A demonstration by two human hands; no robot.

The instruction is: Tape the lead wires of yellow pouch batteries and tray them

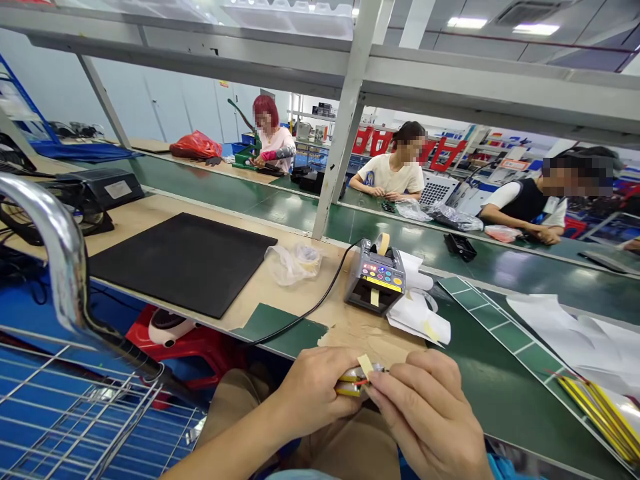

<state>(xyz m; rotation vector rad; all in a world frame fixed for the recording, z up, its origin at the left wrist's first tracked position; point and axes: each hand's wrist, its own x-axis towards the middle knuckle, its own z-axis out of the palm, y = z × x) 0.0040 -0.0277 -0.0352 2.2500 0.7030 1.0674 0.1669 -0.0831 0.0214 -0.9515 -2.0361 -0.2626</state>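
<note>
Just above my lap, my left hand (pixel 317 383) is closed around a small battery pack (pixel 350 385) with silver faces, yellow edges and a red wire. The fingertips of my right hand (pixel 427 403) pinch at its right end, by a short strip of pale yellow tape (pixel 365 365) that stands up from the pack. My fingers hide part of the pack. Beyond my hands, a tape dispenser (pixel 376 277) with lit buttons holds a tape roll (pixel 383 244), and a cut piece (pixel 375 297) sticks out of its front slot.
More yellow-edged battery packs (pixel 595 413) lie at the right, near a green ruled strip (pixel 505 327) and white sheets (pixel 565 320). A black mat (pixel 185 260) and a plastic bag (pixel 295 263) are on the left. A chrome-handled cart (pixel 65 267) stands close by. Several co-workers sit across the bench.
</note>
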